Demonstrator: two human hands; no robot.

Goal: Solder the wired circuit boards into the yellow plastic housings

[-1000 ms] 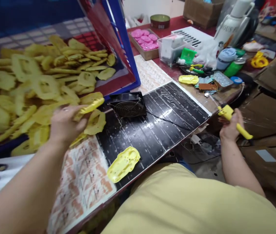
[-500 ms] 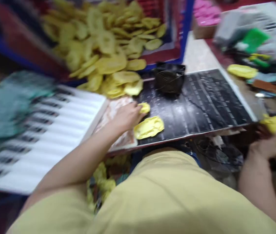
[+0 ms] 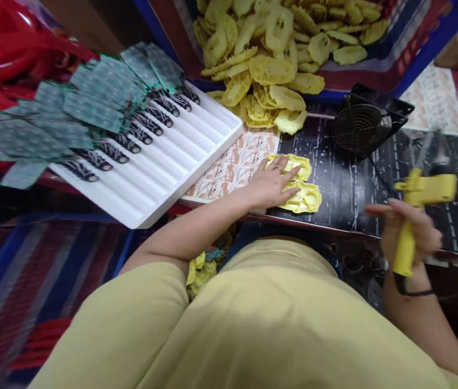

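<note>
One right hand (image 3: 421,232): nearest the wearer, blurred, fingers curled around a handle, one finger jutting out to the left.
Gun-shaped tool (image 3: 431,189): yellow, held in that hand, handle downward, body above the black sheet; which way its tip aims cannot be told.
Left hand (image 3: 271,185): palm down, fingers spread over both shells, ring on one finger; how firmly it presses, cannot tell.
Near shell (image 3: 308,197): yellow, along the front edge of the sheet, long axis side to side, left end under the fingers.
Far shell (image 3: 302,166): yellow, just behind, roughly parallel; left part covered.
Nearer hand: the left, touching; the right is well apart, with both shells to its left and slightly farther off.
Black sheet (image 3: 346,200): under the shells, bare between them and the right hand.
Foam tray (image 3: 192,146): white, grooved, left of the shells.
Fan (image 3: 356,129): black, behind and right of the shells.
Yellow pieces (image 3: 277,70): heaped, spilling from the crate's front.
Crate (image 3: 428,54): blue-rimmed, farthest listed.
</note>
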